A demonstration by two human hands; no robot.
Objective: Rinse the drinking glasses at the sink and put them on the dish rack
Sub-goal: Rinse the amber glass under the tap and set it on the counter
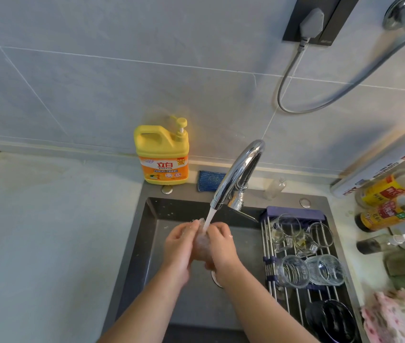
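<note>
Dark grey sink (152, 243) fills the middle. Across its right half lies the roll-up dish rack (268, 243), with four clear glasses (291, 271) on it and a dark bowl (330, 320) at the near end. The yellow detergent jug (161, 154) stands on the rim behind, and the chrome faucet (238, 174) arcs out over the basin, water on.

Under the spout, both hands are wrapped round one drinking glass (200, 240). The left hand (179, 246) cups it from one side and the right hand (221, 248) from the other, fingers of both curled onto it. The stream (208, 216) lands at its top. The glass is over the basin, above the drain, not on the rack yet.

The danger, as I read it, is a wet, possibly soapy glass and a slick grip; one slip and it drops onto the hard basin. The rack is also crowded, so a careless set-down could clink this glass against the others or send one rolling off the rails.
</note>
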